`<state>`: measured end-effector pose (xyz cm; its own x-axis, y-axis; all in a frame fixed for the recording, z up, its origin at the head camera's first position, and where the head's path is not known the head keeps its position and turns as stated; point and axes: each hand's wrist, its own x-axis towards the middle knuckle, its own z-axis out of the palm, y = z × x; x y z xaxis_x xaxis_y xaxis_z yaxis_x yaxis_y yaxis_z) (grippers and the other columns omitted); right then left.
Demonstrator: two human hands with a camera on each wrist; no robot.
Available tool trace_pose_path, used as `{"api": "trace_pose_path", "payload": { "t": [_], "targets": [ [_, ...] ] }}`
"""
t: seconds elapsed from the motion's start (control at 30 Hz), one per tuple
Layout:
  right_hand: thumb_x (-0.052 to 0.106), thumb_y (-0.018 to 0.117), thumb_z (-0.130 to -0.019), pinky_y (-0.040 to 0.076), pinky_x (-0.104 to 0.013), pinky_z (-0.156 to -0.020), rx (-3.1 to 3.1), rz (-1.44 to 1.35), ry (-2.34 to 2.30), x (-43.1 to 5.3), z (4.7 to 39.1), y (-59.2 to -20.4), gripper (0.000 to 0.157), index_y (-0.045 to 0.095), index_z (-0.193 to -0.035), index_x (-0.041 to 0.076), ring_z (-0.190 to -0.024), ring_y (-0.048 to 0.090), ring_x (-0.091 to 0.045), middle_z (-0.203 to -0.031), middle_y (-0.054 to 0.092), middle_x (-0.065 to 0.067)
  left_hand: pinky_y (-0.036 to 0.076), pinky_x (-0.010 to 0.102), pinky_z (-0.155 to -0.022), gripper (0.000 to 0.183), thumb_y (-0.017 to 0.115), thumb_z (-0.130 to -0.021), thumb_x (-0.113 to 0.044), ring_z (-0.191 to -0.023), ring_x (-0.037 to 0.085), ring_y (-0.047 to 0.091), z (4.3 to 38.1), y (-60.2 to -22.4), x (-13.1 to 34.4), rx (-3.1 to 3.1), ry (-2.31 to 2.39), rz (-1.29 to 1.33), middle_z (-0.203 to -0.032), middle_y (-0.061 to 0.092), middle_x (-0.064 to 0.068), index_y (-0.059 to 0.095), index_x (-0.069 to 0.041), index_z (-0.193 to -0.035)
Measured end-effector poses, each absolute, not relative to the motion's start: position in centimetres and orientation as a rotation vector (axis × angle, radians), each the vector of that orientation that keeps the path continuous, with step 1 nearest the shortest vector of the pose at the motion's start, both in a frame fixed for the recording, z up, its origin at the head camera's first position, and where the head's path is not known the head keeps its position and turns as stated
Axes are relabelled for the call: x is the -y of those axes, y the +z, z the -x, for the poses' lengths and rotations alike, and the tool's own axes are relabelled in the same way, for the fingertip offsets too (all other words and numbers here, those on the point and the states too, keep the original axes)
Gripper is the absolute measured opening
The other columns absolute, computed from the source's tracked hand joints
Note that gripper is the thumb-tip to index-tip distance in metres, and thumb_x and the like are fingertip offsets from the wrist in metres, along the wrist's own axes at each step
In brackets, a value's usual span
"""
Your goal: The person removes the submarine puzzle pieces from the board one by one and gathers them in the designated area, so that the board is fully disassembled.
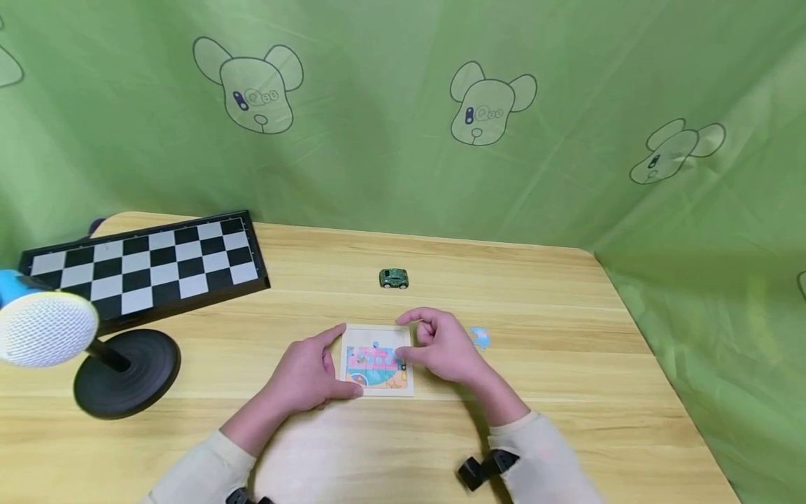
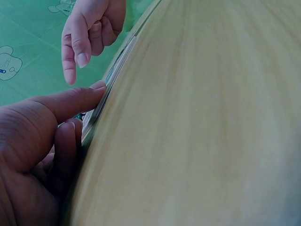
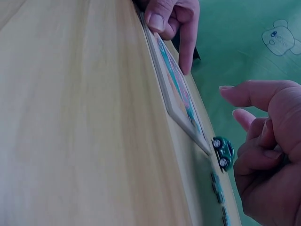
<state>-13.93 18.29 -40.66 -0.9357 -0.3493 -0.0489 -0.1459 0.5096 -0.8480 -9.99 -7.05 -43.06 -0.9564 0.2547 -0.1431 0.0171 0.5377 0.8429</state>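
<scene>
A square jigsaw puzzle (image 1: pixel 376 367) in a pale tray (image 1: pixel 378 393) lies flat on the table. Its lower rows show a colourful picture, while bare tray shows along the top. My left hand (image 1: pixel 308 374) holds the tray's left side, index finger at the upper left corner and thumb on the bottom edge. Over the right side hovers my right hand (image 1: pixel 443 350), its thumb and index finger apart and the other fingers curled. In the right wrist view nothing sits between that index finger and thumb. Loose blue puzzle pieces (image 3: pixel 217 187) lie right of the tray.
A small green toy car (image 1: pixel 394 278) stands behind the tray. At the left are a black-and-white chessboard (image 1: pixel 151 259) and a microphone-like object (image 1: pixel 47 329) on a round black base (image 1: pixel 129 374). A green curtain (image 1: pixel 378 140) hangs along the table's back and right.
</scene>
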Motion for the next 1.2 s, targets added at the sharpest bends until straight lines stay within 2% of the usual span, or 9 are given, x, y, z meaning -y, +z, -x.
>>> {"api": "trace_pose_path", "payload": {
  "t": [0.4,0.7,0.9,1.2],
  "targets": [
    [0.006,0.087,-0.076,0.044,-0.031,-0.077,-2.419,0.512,-1.416,-16.3,14.0,-40.9,0.045,0.068,-0.117,0.007,-0.054,0.028,-0.013,-0.059,0.03,0.001,0.041,0.032,-0.048,0.107,0.097,-0.061,-0.032,-0.049,0.017,0.051,10.1,-42.9,7.1,-2.554,1.334,-0.242,-0.062,0.055,0.0,0.044,-0.004,-0.15],
    [0.008,0.085,-0.079,0.045,-0.027,-0.069,-2.403,0.606,-1.327,-14.7,13.9,-41.1,0.041,0.069,-0.116,0.009,-0.05,0.028,-0.011,-0.056,0.03,0.004,0.041,0.032,-0.049,0.106,0.097,-0.06,-0.031,-0.05,0.017,0.051,10.1,-43.0,7.1,-2.56,1.334,-0.232,-0.062,0.055,0.0,0.045,-0.005,-0.149],
    [0.006,0.083,-0.08,0.048,-0.027,-0.071,-2.4,0.633,-1.27,-13.9,14.1,-41.0,0.039,0.069,-0.116,0.008,-0.05,0.03,-0.01,-0.056,0.032,0.005,0.041,0.032,-0.049,0.105,0.097,-0.06,-0.03,-0.05,0.017,0.051,10.1,-43.0,7.1,-2.558,1.342,-0.226,-0.062,0.054,0.0,0.046,-0.005,-0.149],
    [0.003,0.082,-0.08,0.04,-0.024,-0.059,-2.362,0.648,-1.243,-13.5,14.3,-41.3,0.039,0.069,-0.116,0.009,-0.049,0.032,-0.01,-0.055,0.033,0.005,0.042,0.031,-0.049,0.105,0.097,-0.061,-0.029,-0.049,0.016,0.052,10.1,-43.0,7.1,-2.551,1.357,-0.232,-0.062,0.055,0.0,0.046,-0.005,-0.149]
  ]
}}
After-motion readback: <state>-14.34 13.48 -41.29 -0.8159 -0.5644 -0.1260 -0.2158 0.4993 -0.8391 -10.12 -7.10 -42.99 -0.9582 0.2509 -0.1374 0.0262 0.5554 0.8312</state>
